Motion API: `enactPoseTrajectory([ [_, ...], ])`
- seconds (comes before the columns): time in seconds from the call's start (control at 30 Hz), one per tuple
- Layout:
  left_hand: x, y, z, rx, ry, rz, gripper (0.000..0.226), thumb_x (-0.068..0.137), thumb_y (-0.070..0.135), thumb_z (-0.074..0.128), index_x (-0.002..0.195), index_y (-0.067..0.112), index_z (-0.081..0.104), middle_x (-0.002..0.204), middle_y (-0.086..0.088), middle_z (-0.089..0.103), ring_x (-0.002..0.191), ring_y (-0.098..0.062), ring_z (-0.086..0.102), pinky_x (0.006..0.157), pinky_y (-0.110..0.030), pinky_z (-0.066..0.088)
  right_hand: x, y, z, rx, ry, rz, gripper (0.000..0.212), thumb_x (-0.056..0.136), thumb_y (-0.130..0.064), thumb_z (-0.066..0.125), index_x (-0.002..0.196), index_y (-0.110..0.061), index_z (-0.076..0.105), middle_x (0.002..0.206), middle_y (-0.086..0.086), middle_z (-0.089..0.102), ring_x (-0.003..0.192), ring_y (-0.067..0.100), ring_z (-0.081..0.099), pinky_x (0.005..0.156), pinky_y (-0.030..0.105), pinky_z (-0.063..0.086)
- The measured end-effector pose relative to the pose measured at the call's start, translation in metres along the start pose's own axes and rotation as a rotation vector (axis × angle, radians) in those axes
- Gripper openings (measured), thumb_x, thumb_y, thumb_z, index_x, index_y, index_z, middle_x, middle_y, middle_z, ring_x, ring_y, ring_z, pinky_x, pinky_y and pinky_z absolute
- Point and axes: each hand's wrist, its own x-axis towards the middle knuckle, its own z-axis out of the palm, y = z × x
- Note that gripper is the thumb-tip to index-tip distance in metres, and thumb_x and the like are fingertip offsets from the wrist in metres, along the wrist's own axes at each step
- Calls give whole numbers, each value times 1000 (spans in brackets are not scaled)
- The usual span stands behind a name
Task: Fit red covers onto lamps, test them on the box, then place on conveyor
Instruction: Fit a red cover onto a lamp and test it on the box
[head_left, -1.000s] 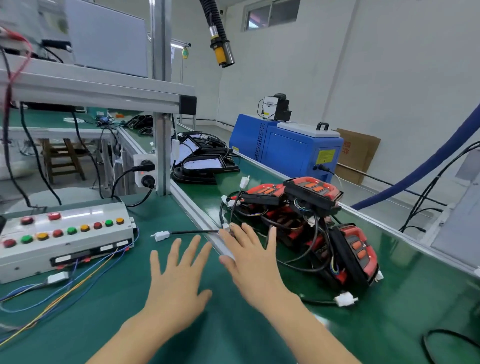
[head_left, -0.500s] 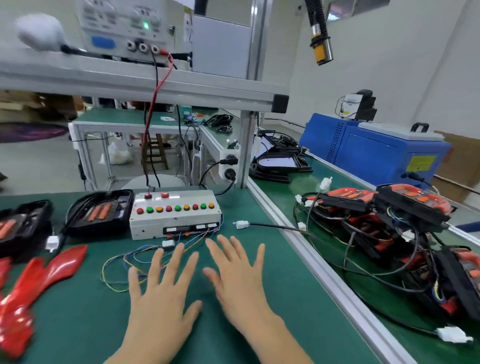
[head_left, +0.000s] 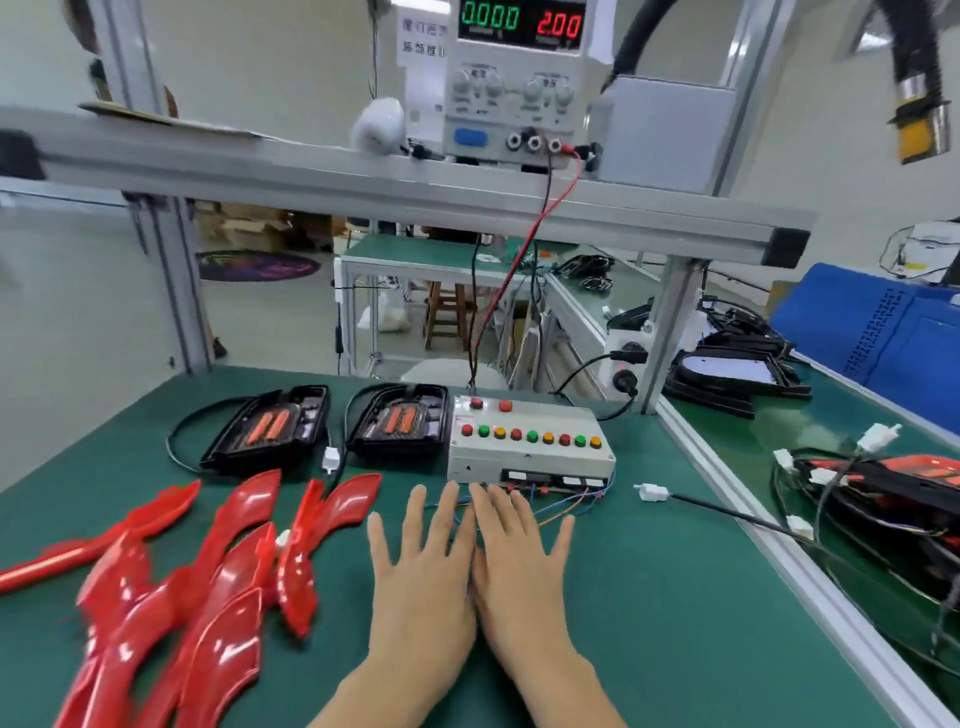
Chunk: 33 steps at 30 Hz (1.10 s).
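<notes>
Both hands have drawn together: left hand and right hand spread flat, holding nothing.

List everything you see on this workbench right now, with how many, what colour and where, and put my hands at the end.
red covers: several, overlapping so no exact count, glossy red, left front of the green bench
uncovered lamps: two, black with orange inside, side by side at the back left of the bench
test box: one, white with red, green and yellow buttons, right of the lamps
loose connector: one, white on a black cable, right of the box
finished lamps: a tangled pile, red and black, on the conveyor at right
power supply: one, white, on the upper shelf
left hand: open, flat over the bench
right hand: open, beside the left
</notes>
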Motion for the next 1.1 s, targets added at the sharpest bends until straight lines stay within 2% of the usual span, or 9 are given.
enactPoseTrajectory([
  [0.1, -1, -1, -11, -78, -5, -23, 73, 76, 36, 69, 144, 27, 42, 154, -3, 31, 142, -36, 24, 106, -67, 17, -2, 0, 5, -18, -16, -6, 54, 105, -32, 22, 152, -41, -2, 161, -18, -2, 149, 8, -8, 113, 56, -14],
  [0.13, 0, -1, -11, -62, -4, 0, 72, 77, 36, 68, 143, 26, 43, 154, -3, 32, 142, -36, 24, 106, -67, 16, -2, 1, 6, -22, -24, -6, 54, 105, -33, 22, 152, -41, -2, 161, -19, -2, 148, 7, -9, 114, 56, -14],
  [0.2, 0, -1, -4, -56, -3, 21, 65, 93, 31, 43, 152, 28, 15, 161, 1, 2, 146, -33, -6, 107, -61, -14, -2, 2, 6, -26, -33, -4, 53, 105, -34, 21, 152, -42, -2, 160, -21, -2, 148, 6, -9, 114, 55, -13],
  [0.3, 1, -4, -5, -63, 19, -12, 60, 91, 26, 39, 150, 29, 25, 159, 0, 14, 147, -33, 3, 108, -63, -7, -2, 2, 7, -21, -47, -2, 53, 105, -36, 21, 152, -43, -2, 160, -22, 0, 148, 4, -7, 115, 54, -11],
  [0.4, 0, -7, -5, -88, -99, 21, 61, 97, 25, 30, 153, 23, 5, 161, 0, -5, 145, -29, -18, 108, -54, -21, -2, 4, 8, -1, -81, 9, 53, 105, -40, 20, 152, -43, -3, 160, -22, -1, 148, 3, -5, 115, 53, -10],
  [0.6, 6, -7, -30, -166, -94, -22, 66, 96, 25, 37, 153, 21, 3, 160, -1, -8, 145, -26, -19, 114, -46, -17, 0, 3, 10, -26, -174, 38, 52, 105, -42, 24, 153, -42, 4, 162, -17, 0, 149, 8, -5, 115, 57, -10],
  [0.77, 38, -23, -59, -196, 42, -92, 69, 92, 37, 48, 150, 24, 14, 159, 1, 7, 146, -24, -5, 115, -51, -4, -2, 3, 11, -47, -166, 38, 48, 105, -44, 19, 152, -43, 10, 161, -17, 4, 149, 8, -3, 116, 56, -8],
  [0.93, 93, -95, -76, -172, 44, -337, 80, 83, 56, 53, 148, 22, 21, 159, -3, 11, 146, -29, 2, 114, -57, 5, -3, 4, 11, -23, -158, 39, 47, 104, -46, 17, 151, -44, 12, 160, -19, 5, 149, 7, -3, 116, 55, -7],
  [1.1, 107, -162, -60, -265, -127, -638, 116, 65, 83, 54, 152, 23, 7, 160, -8, 1, 146, -35, -2, 112, -60, 3, -2, 4, 13, -7, -147, 31, 46, 105, -45, 18, 150, -44, 12, 159, -18, 7, 148, 7, -2, 116, 55, -6],
])
